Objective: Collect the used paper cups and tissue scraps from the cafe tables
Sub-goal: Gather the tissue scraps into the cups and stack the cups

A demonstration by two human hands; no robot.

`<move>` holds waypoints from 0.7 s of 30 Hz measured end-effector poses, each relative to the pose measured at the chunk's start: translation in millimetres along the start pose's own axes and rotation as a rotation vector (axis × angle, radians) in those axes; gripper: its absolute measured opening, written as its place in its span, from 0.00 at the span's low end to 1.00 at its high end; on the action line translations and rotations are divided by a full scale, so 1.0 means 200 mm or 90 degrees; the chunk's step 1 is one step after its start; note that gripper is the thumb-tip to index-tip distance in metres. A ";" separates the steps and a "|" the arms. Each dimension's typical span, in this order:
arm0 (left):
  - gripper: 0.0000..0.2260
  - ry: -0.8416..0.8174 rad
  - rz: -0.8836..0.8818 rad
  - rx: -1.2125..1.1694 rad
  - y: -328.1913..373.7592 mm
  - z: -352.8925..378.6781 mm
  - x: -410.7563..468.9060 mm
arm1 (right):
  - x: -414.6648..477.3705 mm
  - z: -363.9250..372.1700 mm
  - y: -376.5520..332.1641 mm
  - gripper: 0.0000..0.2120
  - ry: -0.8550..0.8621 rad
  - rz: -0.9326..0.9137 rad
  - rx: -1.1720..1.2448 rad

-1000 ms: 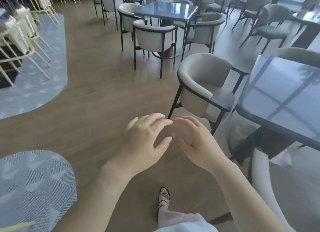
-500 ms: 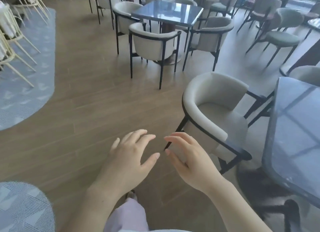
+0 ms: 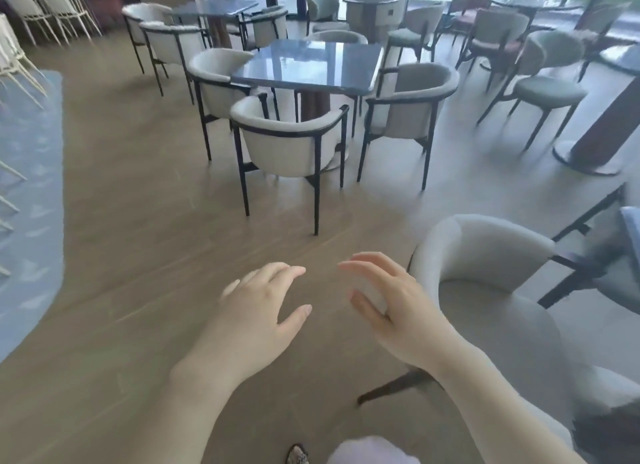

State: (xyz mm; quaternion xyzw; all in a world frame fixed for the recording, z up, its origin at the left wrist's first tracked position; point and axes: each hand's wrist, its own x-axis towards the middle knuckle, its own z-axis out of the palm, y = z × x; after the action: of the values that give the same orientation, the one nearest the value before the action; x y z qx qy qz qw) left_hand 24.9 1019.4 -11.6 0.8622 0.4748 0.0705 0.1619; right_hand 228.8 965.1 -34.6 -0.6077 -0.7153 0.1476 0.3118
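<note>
Wooden floor [image 3: 138,221] stretches between the person and the square table [image 3: 304,65] ahead, and the step in hand looks like walking the room in search of litter. Both hands hang in front of the body and hold nothing. The left hand [image 3: 256,311] is palm down with its fingers loosely spread. The right hand [image 3: 391,307] is relaxed with its fingers gently curved. The two are near each other but apart.

To do this step well, it seems best to scan each tabletop in turn and go round the chairs rather than squeeze between them. Both hands should stay free, so that one can take cups while the other gathers scraps. The near chair [image 3: 485,248], just beside the right hand, is the closest obstacle; passing on its left should keep the arm off it.

No paper cup or tissue scrap shows anywhere in this view. None can be made out on the glossy top of the square table, which stands well ahead of both hands behind another chair [image 3: 287,141]. The far table [image 3: 214,7] is too blurred to judge. The table corner [image 3: 632,228] at the right edge is mostly cut off. The things to collect therefore seem to lie out of sight, beyond reach of either hand.
</note>
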 end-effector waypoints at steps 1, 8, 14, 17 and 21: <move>0.21 -0.004 0.013 0.004 -0.03 -0.03 0.13 | 0.11 -0.01 0.05 0.15 0.013 0.007 -0.002; 0.20 -0.070 0.133 0.014 -0.08 -0.05 1.06 | 0.65 0.01 0.53 0.14 0.076 0.140 -0.001; 0.20 -0.097 0.221 0.059 -0.02 -0.02 2.01 | 1.26 -0.10 1.07 0.15 0.131 0.201 0.014; 0.21 -0.114 0.258 0.072 0.07 -0.05 2.45 | 1.55 -0.27 1.30 0.14 0.158 0.214 0.019; 0.21 -0.122 0.305 0.067 0.21 -0.04 2.93 | 1.81 -0.46 1.59 0.14 0.170 0.253 -0.012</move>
State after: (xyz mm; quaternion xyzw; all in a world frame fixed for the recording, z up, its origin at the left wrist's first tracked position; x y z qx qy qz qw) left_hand 372.6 1493.9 -7.9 0.9600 0.2426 0.0002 0.1397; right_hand 510.7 1366.6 -55.5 -0.7538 -0.5350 0.1176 0.3630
